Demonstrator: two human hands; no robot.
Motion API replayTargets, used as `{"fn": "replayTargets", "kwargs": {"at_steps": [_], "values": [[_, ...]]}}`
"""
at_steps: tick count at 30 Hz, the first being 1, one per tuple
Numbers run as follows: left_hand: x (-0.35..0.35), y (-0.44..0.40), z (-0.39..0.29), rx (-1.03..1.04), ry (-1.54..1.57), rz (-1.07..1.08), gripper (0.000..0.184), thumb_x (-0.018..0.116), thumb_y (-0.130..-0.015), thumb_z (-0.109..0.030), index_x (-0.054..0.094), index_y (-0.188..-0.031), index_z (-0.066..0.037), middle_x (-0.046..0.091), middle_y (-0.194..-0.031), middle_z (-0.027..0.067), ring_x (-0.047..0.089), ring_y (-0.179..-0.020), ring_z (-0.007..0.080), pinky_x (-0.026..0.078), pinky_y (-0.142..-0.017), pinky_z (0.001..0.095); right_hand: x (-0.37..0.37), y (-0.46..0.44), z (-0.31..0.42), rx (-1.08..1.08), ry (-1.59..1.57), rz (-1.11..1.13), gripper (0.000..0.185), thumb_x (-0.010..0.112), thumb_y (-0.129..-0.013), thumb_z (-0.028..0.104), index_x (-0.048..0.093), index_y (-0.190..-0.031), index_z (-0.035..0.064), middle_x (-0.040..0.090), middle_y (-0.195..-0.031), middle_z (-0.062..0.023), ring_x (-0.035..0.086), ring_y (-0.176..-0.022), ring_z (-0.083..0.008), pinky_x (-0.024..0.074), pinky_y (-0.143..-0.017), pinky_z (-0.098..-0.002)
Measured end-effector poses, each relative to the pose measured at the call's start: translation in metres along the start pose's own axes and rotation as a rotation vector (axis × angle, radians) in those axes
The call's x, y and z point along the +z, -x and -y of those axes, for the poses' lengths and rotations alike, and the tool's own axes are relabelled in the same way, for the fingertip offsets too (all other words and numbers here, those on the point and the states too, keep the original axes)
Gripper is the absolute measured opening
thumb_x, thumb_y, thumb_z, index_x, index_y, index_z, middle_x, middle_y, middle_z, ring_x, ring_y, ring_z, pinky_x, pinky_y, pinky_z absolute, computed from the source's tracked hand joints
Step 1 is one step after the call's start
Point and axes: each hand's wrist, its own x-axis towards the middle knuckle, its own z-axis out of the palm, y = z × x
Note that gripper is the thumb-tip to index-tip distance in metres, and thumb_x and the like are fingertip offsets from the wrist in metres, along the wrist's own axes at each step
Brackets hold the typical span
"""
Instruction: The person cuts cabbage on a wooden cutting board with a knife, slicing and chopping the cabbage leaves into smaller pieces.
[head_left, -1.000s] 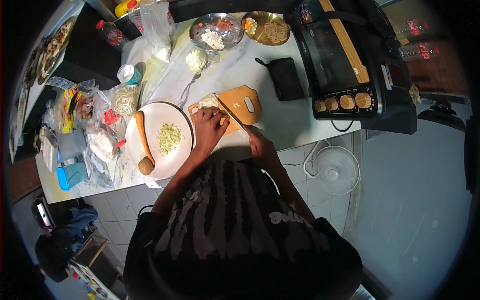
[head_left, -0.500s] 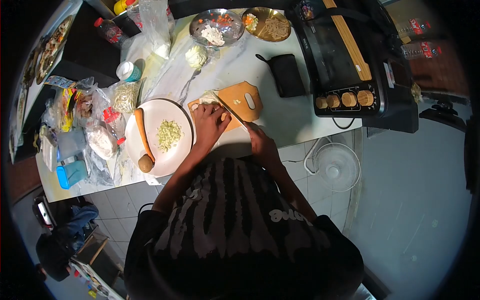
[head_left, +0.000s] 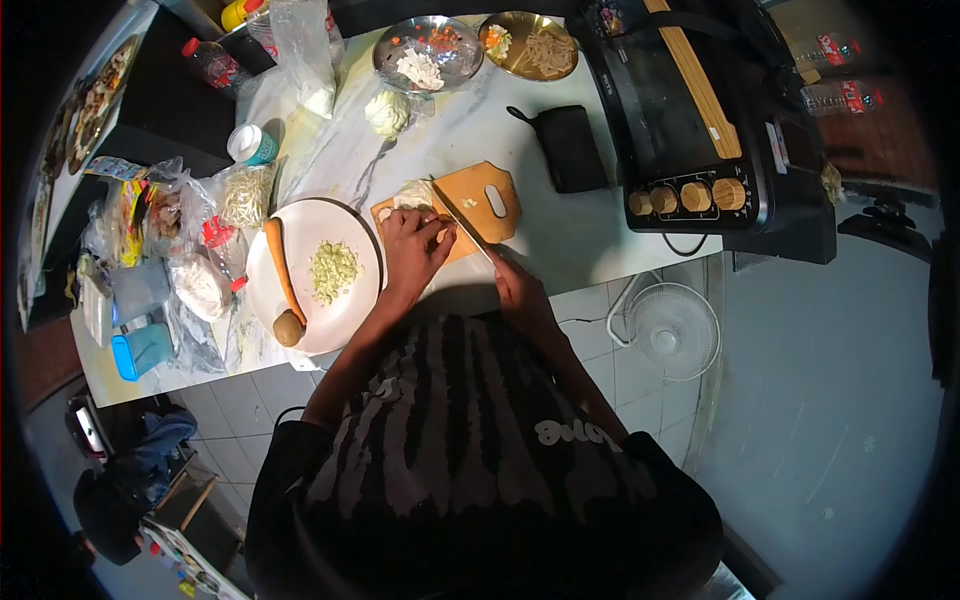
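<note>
My left hand (head_left: 412, 245) is curled over a pale piece of cabbage (head_left: 411, 194) on the wooden cutting board (head_left: 478, 187). Its fingers press the piece down and hide part of it. My right hand (head_left: 517, 284) is closed round the handle of a knife (head_left: 468, 224). The blade slants across the board, its tip up and to the left, close beside the left fingers. Small pale scraps lie near the board's oval handle hole. Just left of the board, a large pinkish-white plate (head_left: 354, 219) holds chopped pale green pieces (head_left: 334, 271) and a wooden pestle (head_left: 282, 260).
A cabbage head (head_left: 388, 114) and two metal plates, one with carrot bits (head_left: 440, 38), stand at the back. To the right are a black pouch (head_left: 572, 148) and a black oven (head_left: 680, 120). Bags and bottles crowd the left. A fan (head_left: 665, 332) stands on the floor.
The view has shifted slightly, moving the table things a little left. The knife has moved slightly against the board. Both hands keep their holds.
</note>
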Motion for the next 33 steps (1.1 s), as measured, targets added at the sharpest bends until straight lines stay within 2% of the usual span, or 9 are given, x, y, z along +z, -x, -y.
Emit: {"fn": "replayTargets", "kwargs": {"at_steps": [4,8,10,13,16,18,25,31,33], "values": [[-0.002,0.001,-0.003,-0.014,-0.015,0.028,0.011,0.079,-0.080,-0.019,0.079,-0.089,-0.012,0.063,-0.096,0.0040,0.052,-0.096,0.0268,0.042,-0.085,0.0401,0.001,0.000,0.001,-0.060,-0.043,-0.029,0.044,0.044,-0.101,0.015,0.052,-0.145,0.0148,0.063,-0.112,-0.0234,0.063,-0.100,-0.0425,0.0520,-0.087,-0.0479],[0.001,0.001,0.001,-0.010,-0.025,0.042,0.013,0.080,-0.080,-0.018,0.079,-0.090,-0.012,0.063,-0.097,0.0041,0.052,-0.097,0.0269,0.042,-0.085,0.0402,-0.004,0.000,0.005,-0.016,-0.054,0.008,0.044,0.043,-0.101,0.015,0.052,-0.144,0.0134,0.063,-0.114,-0.0236,0.063,-0.103,-0.0427,0.0513,-0.089,-0.0473],[0.002,0.001,0.002,0.037,-0.049,-0.012,0.011,0.079,-0.079,-0.020,0.079,-0.086,-0.011,0.063,-0.093,0.0026,0.053,-0.092,0.0256,0.039,-0.079,0.0402,-0.003,-0.001,0.001,-0.014,-0.055,0.020,0.044,0.043,-0.101,0.015,0.051,-0.144,0.0124,0.063,-0.115,-0.0238,0.062,-0.104,-0.0428,0.0511,-0.089,-0.0470],[0.000,0.000,-0.001,-0.001,-0.033,0.018,0.012,0.080,-0.079,-0.019,0.079,-0.088,-0.011,0.063,-0.096,0.0038,0.053,-0.096,0.0273,0.042,-0.083,0.0405,-0.002,-0.002,-0.002,-0.048,-0.089,0.019,0.045,0.043,-0.100,0.015,0.051,-0.145,0.0107,0.063,-0.116,-0.0248,0.063,-0.104,-0.0438,0.0512,-0.090,-0.0477],[-0.001,0.000,-0.002,0.009,-0.036,0.008,0.012,0.080,-0.078,-0.019,0.079,-0.087,-0.011,0.063,-0.096,0.0034,0.053,-0.095,0.0275,0.042,-0.083,0.0409,-0.002,-0.002,-0.003,-0.007,-0.113,0.054,0.046,0.044,-0.099,0.014,0.051,-0.145,0.0096,0.064,-0.115,-0.0260,0.063,-0.103,-0.0448,0.0510,-0.091,-0.0486],[-0.001,0.001,-0.002,0.006,-0.042,0.024,0.013,0.080,-0.077,-0.019,0.079,-0.087,-0.011,0.063,-0.097,0.0034,0.053,-0.095,0.0275,0.042,-0.083,0.0409,0.005,-0.002,-0.007,-0.081,-0.032,-0.027,0.047,0.046,-0.098,0.011,0.051,-0.145,0.0118,0.064,-0.110,-0.0268,0.065,-0.097,-0.0455,0.0530,-0.086,-0.0503],[0.000,0.001,-0.003,0.004,-0.061,0.025,0.013,0.078,-0.077,-0.020,0.078,-0.089,-0.014,0.063,-0.098,0.0029,0.053,-0.096,0.0276,0.041,-0.083,0.0406,0.003,0.003,0.005,-0.090,0.209,-0.083,0.048,0.049,-0.098,0.009,0.052,-0.145,0.0166,0.063,-0.101,-0.0259,0.066,-0.086,-0.0440,0.0553,-0.073,-0.0514],[0.004,-0.004,-0.004,-0.062,-0.020,-0.005,0.011,0.079,-0.076,-0.021,0.076,-0.086,-0.016,0.063,-0.091,0.0020,0.052,-0.091,0.0258,0.039,-0.081,0.0404,-0.002,-0.006,0.003,-0.041,0.048,-0.148,0.044,0.048,-0.099,0.012,0.054,-0.142,0.0124,0.064,-0.107,-0.0262,0.066,-0.090,-0.0444,0.0546,-0.078,-0.0493],[0.004,-0.006,-0.005,-0.069,-0.025,-0.002,0.012,0.079,-0.076,-0.021,0.076,-0.087,-0.016,0.063,-0.089,0.0017,0.052,-0.090,0.0255,0.039,-0.081,0.0404,-0.001,-0.009,-0.002,-0.095,-0.128,-0.182,0.040,0.046,-0.101,0.015,0.055,-0.140,0.0081,0.066,-0.112,-0.0274,0.066,-0.095,-0.0451,0.0532,-0.084,-0.0486]]}}
